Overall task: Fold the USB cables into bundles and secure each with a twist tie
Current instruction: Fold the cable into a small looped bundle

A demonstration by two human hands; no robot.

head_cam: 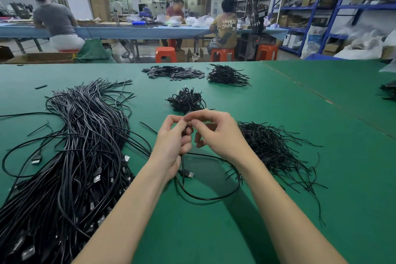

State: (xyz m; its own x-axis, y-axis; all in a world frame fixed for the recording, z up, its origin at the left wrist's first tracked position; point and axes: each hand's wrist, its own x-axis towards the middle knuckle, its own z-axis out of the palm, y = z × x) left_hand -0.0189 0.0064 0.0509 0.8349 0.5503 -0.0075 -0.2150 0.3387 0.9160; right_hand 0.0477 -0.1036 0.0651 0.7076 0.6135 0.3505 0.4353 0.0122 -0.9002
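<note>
Over the green tabletop [289,103] two bare hands met just above its middle. The left hand [173,146] gripped one black USB cable [214,197], its fingers [182,135] curled round the gathered part, while the cable's slack hung down in a single wide loop that lay on the mat, one silver-tipped plug [189,174] resting below the wrist. The right hand [218,133] pinched something thin at the top of the bundle between thumb and forefinger; it looked like a twist tie, though it was too small to tell. I counted five dark heaps on the tabletop: one great sheaf of loose cables [75,156] to the left, one spread of twist ties [274,152] just beside the right forearm, one small mound of tied bundles [186,100] just beyond the hands, and two at the far edge, a pile of flat black pieces [173,72] and a tangle of thin wires [229,76]. Across the room three people sat at a long blue bench [128,31], and I counted three orange stools [166,53] standing free.
</note>
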